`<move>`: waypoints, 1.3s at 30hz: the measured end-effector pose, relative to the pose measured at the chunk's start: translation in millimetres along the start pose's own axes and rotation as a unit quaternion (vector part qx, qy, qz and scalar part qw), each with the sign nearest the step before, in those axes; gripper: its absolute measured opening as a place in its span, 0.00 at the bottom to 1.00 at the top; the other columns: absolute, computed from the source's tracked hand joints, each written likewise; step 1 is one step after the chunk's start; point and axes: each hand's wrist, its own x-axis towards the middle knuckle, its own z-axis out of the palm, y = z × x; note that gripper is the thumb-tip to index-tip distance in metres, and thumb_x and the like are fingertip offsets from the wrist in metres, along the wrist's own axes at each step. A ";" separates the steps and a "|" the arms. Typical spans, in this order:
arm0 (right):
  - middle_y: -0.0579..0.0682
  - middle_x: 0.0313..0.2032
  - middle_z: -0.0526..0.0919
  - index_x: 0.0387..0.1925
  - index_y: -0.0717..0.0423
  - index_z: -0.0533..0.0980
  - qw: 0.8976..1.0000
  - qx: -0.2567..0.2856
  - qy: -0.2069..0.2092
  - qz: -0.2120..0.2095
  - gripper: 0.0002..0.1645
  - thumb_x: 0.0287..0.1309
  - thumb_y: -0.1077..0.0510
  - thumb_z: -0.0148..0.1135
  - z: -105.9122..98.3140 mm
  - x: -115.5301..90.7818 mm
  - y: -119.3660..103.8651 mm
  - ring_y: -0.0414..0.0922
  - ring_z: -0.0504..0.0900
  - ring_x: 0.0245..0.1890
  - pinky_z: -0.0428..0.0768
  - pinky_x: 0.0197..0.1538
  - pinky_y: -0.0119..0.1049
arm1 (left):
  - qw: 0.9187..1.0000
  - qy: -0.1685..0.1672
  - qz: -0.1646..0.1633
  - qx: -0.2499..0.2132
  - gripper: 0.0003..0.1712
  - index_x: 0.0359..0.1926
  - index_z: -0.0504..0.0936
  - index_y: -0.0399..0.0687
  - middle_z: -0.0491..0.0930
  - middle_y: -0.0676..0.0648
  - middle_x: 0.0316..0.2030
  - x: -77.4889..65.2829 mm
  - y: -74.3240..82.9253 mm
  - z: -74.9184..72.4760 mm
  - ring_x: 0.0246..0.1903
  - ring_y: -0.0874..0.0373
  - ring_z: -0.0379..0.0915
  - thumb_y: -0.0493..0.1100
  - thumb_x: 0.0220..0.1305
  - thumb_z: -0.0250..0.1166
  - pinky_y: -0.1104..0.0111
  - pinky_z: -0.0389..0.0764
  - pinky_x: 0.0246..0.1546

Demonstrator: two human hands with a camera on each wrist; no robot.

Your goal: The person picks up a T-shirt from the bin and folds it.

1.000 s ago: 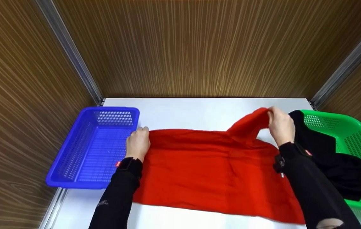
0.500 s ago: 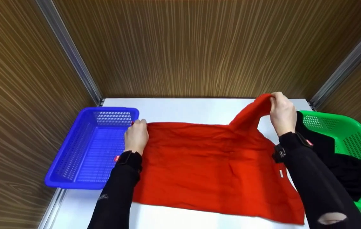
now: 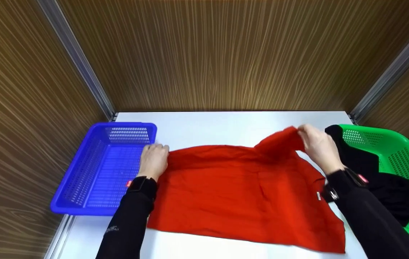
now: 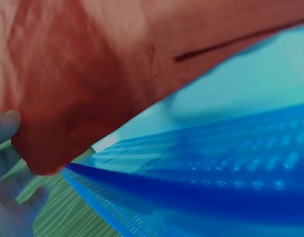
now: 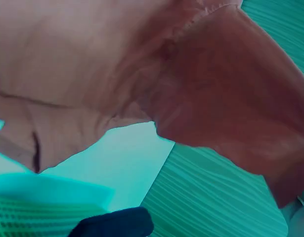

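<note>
A red shirt (image 3: pixel 219 194) lies spread on the white table, its far edge lifted a little. My left hand (image 3: pixel 154 158) pinches the far left corner of the cloth, beside the blue basket. In the left wrist view, the thumb (image 4: pixel 8 123) lies on the red cloth near its corner. My right hand (image 3: pixel 318 145) grips the end of a sleeve (image 3: pixel 280 140) and holds it up at the far right. The right wrist view shows the sleeve (image 5: pixel 231 98) stretching from its shoulder seam, with only a bit of the hand at the edge.
A blue perforated basket (image 3: pixel 96 208) stands on the left. On the right is a green basket (image 3: pixel 402 138) with black cloth (image 3: pixel 388 194) in it, hanging over its near-side rim. Wood-patterned panels (image 3: pixel 208 54) enclose the white table (image 3: pixel 204 126) at the back and sides.
Both hands rose with the far edge of the shirt, then came back down toward me. The raised sleeve now hangs lower. Both hands keep their hold.
</note>
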 end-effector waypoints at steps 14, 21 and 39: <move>0.44 0.32 0.86 0.37 0.55 0.83 0.985 0.063 -0.111 -0.117 0.11 0.56 0.72 0.70 -46.4 -57.6 -3.4 0.37 0.79 0.29 0.74 0.36 0.20 | 0.993 -0.036 0.114 0.016 0.11 0.32 0.79 0.40 0.80 0.40 0.26 -24.9 -13.0 0.6 0.30 0.41 0.82 0.26 0.48 0.69 0.50 0.77 0.38; 0.38 0.32 0.85 0.39 0.49 0.82 0.951 0.141 -0.247 -0.124 0.12 0.61 0.69 0.68 -64.7 -76.8 -12.4 0.29 0.76 0.29 0.74 0.32 0.21 | 0.978 -0.097 0.184 0.017 0.10 0.34 0.80 0.41 0.81 0.41 0.27 -35.4 -12.7 -0.9 0.30 0.43 0.81 0.27 0.50 0.69 0.52 0.80 0.39; 0.44 0.20 0.81 0.39 0.49 0.84 0.871 0.209 -0.443 0.035 0.07 0.71 0.53 0.62 -38.0 -110.8 3.2 0.40 0.81 0.21 0.74 0.30 0.32 | 0.968 -0.202 0.144 0.022 0.07 0.39 0.85 0.43 0.83 0.41 0.40 -50.6 8.4 15.8 0.43 0.42 0.78 0.33 0.58 0.67 0.48 0.79 0.48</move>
